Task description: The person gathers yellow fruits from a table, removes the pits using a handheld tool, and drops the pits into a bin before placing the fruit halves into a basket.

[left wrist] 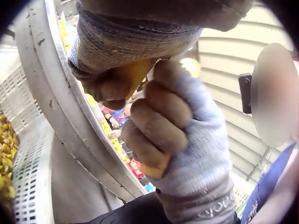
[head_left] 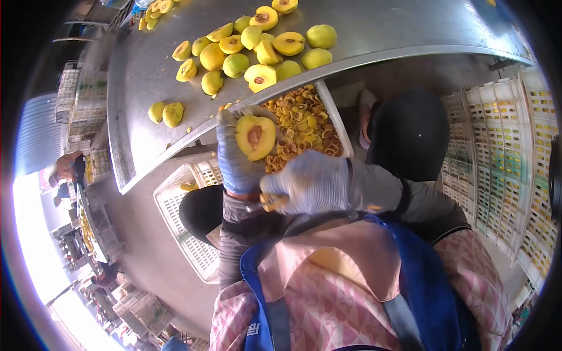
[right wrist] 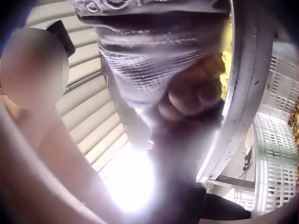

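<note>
My gloved left hand [head_left: 234,161] holds a halved yellow peach [head_left: 256,137], cut face up with the brown pit showing. In the left wrist view this hand [left wrist: 131,49] is at the top, fingers curled round the fruit [left wrist: 133,77]. My gloved right hand [head_left: 319,181] grips a small tool by its yellowish handle [head_left: 274,202], close beside my left wrist. A short metal end sticks out of the handle; its tip's shape is blurred. The curled fingers [left wrist: 159,116] cover most of the handle in the left wrist view.
Whole and halved peaches [head_left: 257,47] lie on a metal table [head_left: 380,35] in front. Below its edge, a white crate [head_left: 333,111] holds many brown-yellow scraps. Another white crate [head_left: 181,240] stands at the left, and stacked crates [head_left: 497,164] rise at the right.
</note>
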`<state>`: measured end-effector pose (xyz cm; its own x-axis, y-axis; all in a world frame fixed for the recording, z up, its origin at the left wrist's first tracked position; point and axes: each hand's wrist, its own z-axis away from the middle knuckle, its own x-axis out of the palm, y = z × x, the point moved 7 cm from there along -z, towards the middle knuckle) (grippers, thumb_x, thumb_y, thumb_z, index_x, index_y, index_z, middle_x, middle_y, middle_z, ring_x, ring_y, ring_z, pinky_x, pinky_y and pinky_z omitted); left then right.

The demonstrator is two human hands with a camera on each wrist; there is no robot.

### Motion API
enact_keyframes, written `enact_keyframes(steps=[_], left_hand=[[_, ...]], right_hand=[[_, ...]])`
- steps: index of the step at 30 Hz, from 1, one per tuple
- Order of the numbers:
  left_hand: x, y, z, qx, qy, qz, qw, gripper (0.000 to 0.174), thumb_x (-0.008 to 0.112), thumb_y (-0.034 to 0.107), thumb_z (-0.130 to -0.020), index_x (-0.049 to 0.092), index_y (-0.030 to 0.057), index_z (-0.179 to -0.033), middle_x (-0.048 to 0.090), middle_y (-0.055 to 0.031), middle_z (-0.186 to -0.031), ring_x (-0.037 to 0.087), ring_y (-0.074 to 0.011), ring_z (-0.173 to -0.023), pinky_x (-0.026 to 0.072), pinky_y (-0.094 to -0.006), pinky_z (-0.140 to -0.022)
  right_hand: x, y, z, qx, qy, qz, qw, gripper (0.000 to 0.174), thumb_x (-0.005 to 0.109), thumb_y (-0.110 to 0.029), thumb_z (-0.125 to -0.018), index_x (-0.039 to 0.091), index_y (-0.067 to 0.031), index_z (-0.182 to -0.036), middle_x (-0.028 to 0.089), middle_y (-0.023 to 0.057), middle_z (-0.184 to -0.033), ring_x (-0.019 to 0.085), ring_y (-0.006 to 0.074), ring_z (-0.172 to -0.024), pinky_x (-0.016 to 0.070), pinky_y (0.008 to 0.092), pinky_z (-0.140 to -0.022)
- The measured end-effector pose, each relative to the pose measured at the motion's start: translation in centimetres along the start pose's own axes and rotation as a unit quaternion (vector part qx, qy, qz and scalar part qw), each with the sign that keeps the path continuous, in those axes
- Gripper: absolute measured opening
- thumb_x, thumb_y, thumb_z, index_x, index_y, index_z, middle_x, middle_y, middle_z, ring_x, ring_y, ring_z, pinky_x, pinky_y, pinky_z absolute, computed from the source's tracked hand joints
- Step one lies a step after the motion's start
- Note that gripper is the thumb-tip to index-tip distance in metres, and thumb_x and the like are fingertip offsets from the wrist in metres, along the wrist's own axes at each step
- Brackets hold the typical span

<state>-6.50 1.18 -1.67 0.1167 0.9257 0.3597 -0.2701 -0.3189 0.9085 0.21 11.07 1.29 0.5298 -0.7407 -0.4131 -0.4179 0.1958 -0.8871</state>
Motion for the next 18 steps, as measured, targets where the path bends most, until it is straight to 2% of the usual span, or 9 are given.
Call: enact_keyframes(steps=[1, 2, 4, 5, 7, 10, 12, 15, 18], left_hand=[[-0.4, -0.3, -0.3, -0.035, -0.009, 0.061, 0.998, 0.063, 0.036, 0.057, -0.102, 0.061, -0.0002, -0.110, 0.066, -0.0120, -0.094, 0.063, -0.0177, -0.079, 0.0514, -0.0303, -0.065], [-1.0, 0.1, -0.5, -0.019, -0.005, 0.084, 0.996, 0.063, 0.032, 0.055, -0.103, 0.060, -0.0002, -0.112, 0.066, -0.0152, -0.095, 0.063, -0.0202, -0.078, 0.0526, -0.0315, -0.067], [-1.3, 0.4, -0.3, 0.017, 0.018, 0.072, 0.997, 0.061, 0.031, 0.053, -0.104, 0.060, -0.0005, -0.113, 0.066, -0.0166, -0.097, 0.063, -0.0214, -0.078, 0.0530, -0.0318, -0.068], [-1.4, 0.8, -0.1, 0.055, 0.037, 0.062, 0.996, 0.060, 0.030, 0.051, -0.105, 0.059, -0.0008, -0.114, 0.066, -0.0181, -0.098, 0.063, -0.0226, -0.078, 0.0534, -0.0322, -0.069], [-1.0, 1.0, 0.3, 0.070, 0.056, 0.059, 0.994, 0.057, 0.029, 0.047, -0.106, 0.058, -0.0012, -0.115, 0.066, -0.0188, -0.099, 0.063, -0.0243, -0.082, 0.0532, -0.0336, -0.076], [0.0, 1.1, 0.8, 0.102, 0.074, 0.052, 0.991, 0.054, 0.029, 0.044, -0.107, 0.058, -0.0017, -0.115, 0.066, -0.0179, -0.102, 0.062, -0.0238, -0.090, 0.0517, -0.0353, -0.084], [0.8, 2.1, 1.7, 0.168, 0.083, -0.078, 0.979, 0.053, 0.030, 0.042, -0.107, 0.058, -0.0019, -0.115, 0.065, -0.0170, -0.104, 0.061, -0.0228, -0.095, 0.0501, -0.0358, -0.088], [0.5, 2.1, 1.7, 0.203, 0.086, -0.141, 0.965, 0.048, 0.034, 0.037, -0.107, 0.056, -0.0035, -0.118, 0.064, -0.0198, -0.111, 0.062, -0.0258, -0.100, 0.0516, -0.0375, -0.092], [0.3, 1.6, 1.5, 0.188, 0.104, -0.081, 0.973, 0.047, 0.032, 0.036, -0.107, 0.055, -0.0033, -0.116, 0.064, -0.0195, -0.110, 0.062, -0.0244, -0.098, 0.0521, -0.0346, -0.089]], right_hand=[[1.5, 0.7, 0.5, -0.005, -0.031, -0.026, 0.999, 0.024, 0.064, -0.031, -0.092, 0.061, -0.0080, -0.099, 0.065, 0.0189, -0.078, 0.067, 0.0365, -0.071, 0.0522, 0.0444, -0.060], [1.3, 0.6, 0.6, -0.007, -0.032, -0.031, 0.999, 0.024, 0.064, -0.031, -0.092, 0.061, -0.0080, -0.099, 0.065, 0.0189, -0.078, 0.067, 0.0365, -0.071, 0.0522, 0.0444, -0.060], [-1.4, 1.2, 0.8, 0.074, 0.099, -0.105, 0.987, 0.031, 0.063, -0.036, -0.094, 0.058, -0.0065, -0.103, 0.064, 0.0193, -0.075, 0.065, 0.0384, -0.067, 0.0517, 0.0455, -0.058], [-1.8, 0.9, 0.6, 0.072, 0.098, -0.105, 0.987, 0.031, 0.063, -0.036, -0.094, 0.058, -0.0065, -0.103, 0.064, 0.0193, -0.075, 0.065, 0.0384, -0.067, 0.0517, 0.0455, -0.058], [-3.5, 1.1, 0.7, 0.137, 0.190, -0.027, 0.972, 0.030, 0.065, -0.028, -0.095, 0.056, -0.0002, -0.104, 0.066, 0.0211, -0.082, 0.067, 0.0387, -0.072, 0.0525, 0.0441, -0.063], [-3.6, 1.3, 0.5, 0.140, 0.236, 0.013, 0.961, 0.032, 0.067, -0.028, -0.093, 0.055, 0.0000, -0.102, 0.064, 0.0210, -0.078, 0.066, 0.0389, -0.069, 0.0521, 0.0442, -0.060], [-3.4, 1.5, 0.5, 0.147, 0.244, 0.044, 0.958, 0.032, 0.067, -0.028, -0.093, 0.055, -0.0001, -0.102, 0.064, 0.0203, -0.077, 0.066, 0.0386, -0.068, 0.0524, 0.0438, -0.059], [-2.7, 2.1, 0.3, 0.118, 0.275, 0.026, 0.954, 0.032, 0.068, -0.027, -0.092, 0.055, 0.0000, -0.100, 0.064, 0.0190, -0.075, 0.065, 0.0384, -0.065, 0.0525, 0.0433, -0.057], [-2.5, 1.7, 0.4, 0.103, 0.287, 0.043, 0.951, 0.030, 0.068, -0.025, -0.092, 0.055, 0.0006, -0.100, 0.063, 0.0189, -0.073, 0.065, 0.0384, -0.062, 0.0525, 0.0430, -0.056]])
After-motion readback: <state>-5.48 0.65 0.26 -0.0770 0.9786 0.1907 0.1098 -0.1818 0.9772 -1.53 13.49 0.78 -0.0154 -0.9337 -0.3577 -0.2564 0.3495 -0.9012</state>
